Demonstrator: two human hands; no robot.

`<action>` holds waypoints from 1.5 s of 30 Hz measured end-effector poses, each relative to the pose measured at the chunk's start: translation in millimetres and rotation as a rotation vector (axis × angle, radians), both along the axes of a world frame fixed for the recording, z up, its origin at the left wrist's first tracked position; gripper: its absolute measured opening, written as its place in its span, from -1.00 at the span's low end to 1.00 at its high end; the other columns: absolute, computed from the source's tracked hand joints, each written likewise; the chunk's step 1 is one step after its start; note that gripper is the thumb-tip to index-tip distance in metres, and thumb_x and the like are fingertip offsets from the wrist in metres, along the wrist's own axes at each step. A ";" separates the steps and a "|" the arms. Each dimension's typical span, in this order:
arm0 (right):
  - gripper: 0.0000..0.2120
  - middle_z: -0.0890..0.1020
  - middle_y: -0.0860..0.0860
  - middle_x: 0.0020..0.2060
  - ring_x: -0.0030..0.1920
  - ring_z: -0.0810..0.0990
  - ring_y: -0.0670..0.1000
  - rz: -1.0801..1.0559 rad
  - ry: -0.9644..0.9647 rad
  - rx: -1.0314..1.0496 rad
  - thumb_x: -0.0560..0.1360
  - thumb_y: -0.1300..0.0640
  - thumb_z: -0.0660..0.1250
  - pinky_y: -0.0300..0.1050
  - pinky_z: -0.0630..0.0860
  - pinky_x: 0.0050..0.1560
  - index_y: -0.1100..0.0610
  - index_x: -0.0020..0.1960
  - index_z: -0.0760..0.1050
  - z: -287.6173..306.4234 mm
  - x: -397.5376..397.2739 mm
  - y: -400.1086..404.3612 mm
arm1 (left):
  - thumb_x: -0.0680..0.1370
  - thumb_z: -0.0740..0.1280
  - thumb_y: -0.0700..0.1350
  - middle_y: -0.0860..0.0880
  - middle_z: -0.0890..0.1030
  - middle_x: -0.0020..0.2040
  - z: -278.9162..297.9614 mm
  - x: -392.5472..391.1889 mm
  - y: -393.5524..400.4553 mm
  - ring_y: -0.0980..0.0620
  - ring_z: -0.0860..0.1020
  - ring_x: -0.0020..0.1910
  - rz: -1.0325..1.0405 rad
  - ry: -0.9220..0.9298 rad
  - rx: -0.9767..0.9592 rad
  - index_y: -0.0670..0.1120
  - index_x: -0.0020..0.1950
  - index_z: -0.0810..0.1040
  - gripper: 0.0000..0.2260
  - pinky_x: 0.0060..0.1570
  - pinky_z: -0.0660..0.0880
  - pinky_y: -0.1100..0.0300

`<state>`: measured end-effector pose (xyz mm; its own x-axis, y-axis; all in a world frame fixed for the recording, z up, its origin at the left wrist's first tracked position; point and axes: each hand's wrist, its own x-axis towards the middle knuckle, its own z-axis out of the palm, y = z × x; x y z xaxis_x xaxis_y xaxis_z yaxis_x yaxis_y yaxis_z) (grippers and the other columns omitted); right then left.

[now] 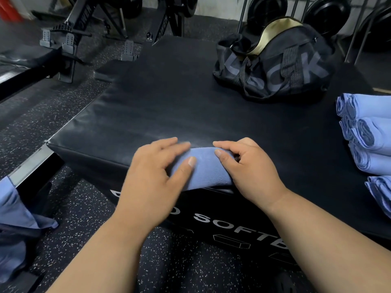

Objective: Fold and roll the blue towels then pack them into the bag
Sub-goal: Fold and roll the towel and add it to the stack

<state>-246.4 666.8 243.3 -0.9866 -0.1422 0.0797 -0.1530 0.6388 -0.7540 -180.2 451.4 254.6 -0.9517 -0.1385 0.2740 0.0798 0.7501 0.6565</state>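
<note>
Towel (203,170) btwn hands | L hand (154,166) flat atop, blurry | R hand (243,166) grips

Both bare forearms reach forward side by side, palms down, at the near edge of the box (190,106). The left hand (156,168) lies across the towel (203,172), fingers nearly straight and blurred, thumb pressing on the cloth. The right hand (245,168) grips the towel's right part, fingers curled over it, thumb tucked against its near side.
</note>
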 end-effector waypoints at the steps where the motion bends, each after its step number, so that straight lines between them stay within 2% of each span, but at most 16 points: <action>1: -0.77 0.53 -0.21 -0.03 0.05 0.53 -0.26 0.001 0.005 0.008 0.62 -0.17 0.34 -0.37 0.37 -0.02 -0.29 0.25 0.65 -0.5 0.3 0.0 | 0.63 0.31 0.20 0.15 0.56 0.41 -2.9 1.4 2.6 0.13 0.45 0.41 -0.032 -0.031 -0.010 0.17 0.37 0.64 -0.65 0.47 0.33 0.15; 5: -0.75 0.53 -0.22 -0.01 0.07 0.51 -0.27 0.024 0.002 0.044 0.64 -0.18 0.30 -0.43 0.36 -0.02 -0.29 0.28 0.63 0.0 0.1 0.1 | 0.68 0.23 0.16 0.16 0.51 0.49 -12.0 5.2 6.6 0.04 0.42 0.45 0.010 -0.103 -0.043 0.19 0.41 0.62 -0.66 0.46 0.34 0.10; 9: -0.72 0.54 -0.22 0.04 0.08 0.52 -0.25 0.035 -0.019 0.068 0.67 -0.17 0.25 -0.39 0.39 0.05 -0.27 0.33 0.61 0.7 -1.7 1.0 | 0.69 0.14 0.21 0.18 0.55 0.46 -15.7 2.1 1.2 0.10 0.39 0.49 0.066 -0.151 0.037 0.23 0.38 0.63 -0.63 0.50 0.35 0.02; 13: -0.68 0.53 -0.24 0.08 0.11 0.53 -0.20 0.033 -0.020 0.108 0.69 -0.16 0.20 -0.23 0.44 0.12 -0.23 0.39 0.58 1.8 0.2 0.9 | 0.69 0.21 0.13 0.13 0.57 0.44 -13.9 4.2 4.9 0.06 0.39 0.49 0.134 -0.158 0.063 0.20 0.41 0.61 -0.67 0.52 0.34 0.00; 15: -0.67 0.52 -0.24 0.10 0.12 0.53 -0.19 0.034 -0.020 0.115 0.70 -0.15 0.18 -0.19 0.46 0.15 -0.21 0.39 0.57 2.4 1.5 1.6 | 0.69 0.23 0.09 0.12 0.60 0.40 -10.9 6.8 7.1 0.02 0.45 0.44 0.148 -0.141 0.045 0.15 0.43 0.60 -0.66 0.48 0.39 -0.04; 17: -0.69 0.52 -0.23 0.11 0.12 0.54 -0.19 0.046 -0.028 0.117 0.71 -0.14 0.16 -0.18 0.47 0.14 -0.20 0.34 0.60 2.8 3.2 2.8 | 0.68 0.27 0.07 0.19 0.65 0.30 -5.7 9.7 4.1 0.08 0.54 0.34 0.175 -0.141 0.082 0.14 0.38 0.64 -0.70 0.39 0.47 0.03; 20: -0.72 0.52 -0.21 0.09 0.09 0.54 -0.17 0.082 -0.059 0.115 0.71 -0.10 0.15 -0.17 0.48 0.15 -0.19 0.22 0.63 3.7 5.6 5.9 | 0.62 0.39 0.09 0.31 0.70 0.07 2.7 13.2 -4.5 0.29 0.63 0.10 0.222 -0.264 0.334 0.19 0.18 0.71 -0.83 0.16 0.53 0.19; 23: -0.75 0.52 -0.20 0.06 0.09 0.55 -0.17 0.105 -0.071 0.108 0.70 -0.09 0.16 -0.15 0.48 0.17 -0.17 0.14 0.63 4.8 8.8 9.0 | 0.57 0.48 0.07 0.17 0.73 -0.02 3.9 18.4 -1.4 0.18 0.69 -0.06 0.256 -0.301 0.613 0.15 0.14 0.68 -0.85 0.03 0.61 0.13; 26: -0.76 0.53 -0.19 0.04 0.08 0.54 -0.17 0.119 -0.082 0.128 0.70 -0.11 0.17 -0.16 0.45 0.14 -0.17 0.13 0.63 7.5 11.2 12.7 | 0.50 0.55 0.12 0.07 0.67 -0.13 2.1 20.1 5.9 0.09 0.62 -0.22 0.348 -0.325 0.729 0.09 0.19 0.58 -0.67 -0.04 0.60 0.03; 29: -0.75 0.53 -0.18 0.04 0.08 0.54 -0.17 0.142 -0.088 0.146 0.70 -0.10 0.18 -0.19 0.43 0.11 -0.17 0.14 0.63 11.5 15.6 18.3 | 0.35 0.61 0.20 0.03 0.71 -0.09 3.7 21.6 8.3 -0.02 0.69 -0.22 0.376 -0.378 0.865 0.05 0.19 0.54 -0.48 -0.04 0.60 -0.06; 31: -0.76 0.53 -0.18 0.04 0.07 0.53 -0.18 0.157 -0.084 0.149 0.70 -0.09 0.18 -0.22 0.41 0.09 -0.16 0.13 0.64 13.3 20.0 23.9 | 0.47 0.58 0.10 -0.04 0.72 -0.13 6.1 24.8 13.4 -0.07 0.65 -0.28 0.294 -0.412 0.975 -0.05 0.05 0.57 -0.67 -0.17 0.53 -0.02; 33: -0.75 0.53 -0.19 0.05 0.08 0.53 -0.19 0.169 -0.085 0.150 0.71 -0.09 0.18 -0.23 0.42 0.10 -0.16 0.13 0.64 14.6 24.5 30.8 | 0.57 0.50 0.01 -0.05 0.68 -0.22 11.9 30.2 22.1 -0.01 0.60 -0.36 0.228 -0.445 1.043 -0.09 -0.02 0.59 -0.81 -0.24 0.46 0.08; 36: -0.74 0.53 -0.20 0.06 0.10 0.54 -0.19 0.185 -0.082 0.144 0.71 -0.09 0.17 -0.27 0.42 0.12 -0.18 0.15 0.65 14.4 29.4 42.1 | 0.58 0.47 -0.01 -0.06 0.72 -0.15 15.4 36.4 31.4 0.06 0.62 -0.33 0.179 -0.451 1.057 -0.13 0.12 0.64 -0.78 -0.26 0.50 0.14; 39: -0.73 0.53 -0.20 0.05 0.11 0.53 -0.20 0.171 -0.079 0.113 0.71 -0.09 0.19 -0.31 0.39 0.13 -0.19 0.27 0.62 14.1 36.6 55.2 | 0.57 0.49 -0.03 -0.04 0.72 -0.06 21.2 42.1 39.8 0.10 0.62 -0.26 0.150 -0.341 0.966 -0.07 0.19 0.66 -0.77 -0.20 0.51 0.18; 42: -0.67 0.54 -0.17 0.00 0.07 0.53 -0.18 0.155 -0.112 0.048 0.69 -0.12 0.22 -0.23 0.42 0.15 -0.16 0.43 0.51 19.3 48.2 69.9 | 0.55 0.54 -0.04 -0.03 0.70 -0.06 32.4 48.8 51.9 0.09 0.62 -0.17 0.082 -0.245 0.886 0.01 0.15 0.70 -0.80 -0.07 0.51 0.13; 45: -0.63 0.63 -0.16 -0.02 0.06 0.59 -0.21 0.097 -0.239 -0.150 0.67 -0.21 0.23 -0.16 0.49 0.22 -0.18 0.43 0.48 32.0 62.6 88.8 | 0.45 0.60 0.04 -0.06 0.73 0.00 48.9 57.5 72.3 0.02 0.62 -0.12 0.040 -0.237 0.919 0.05 0.12 0.72 -0.73 -0.06 0.51 0.05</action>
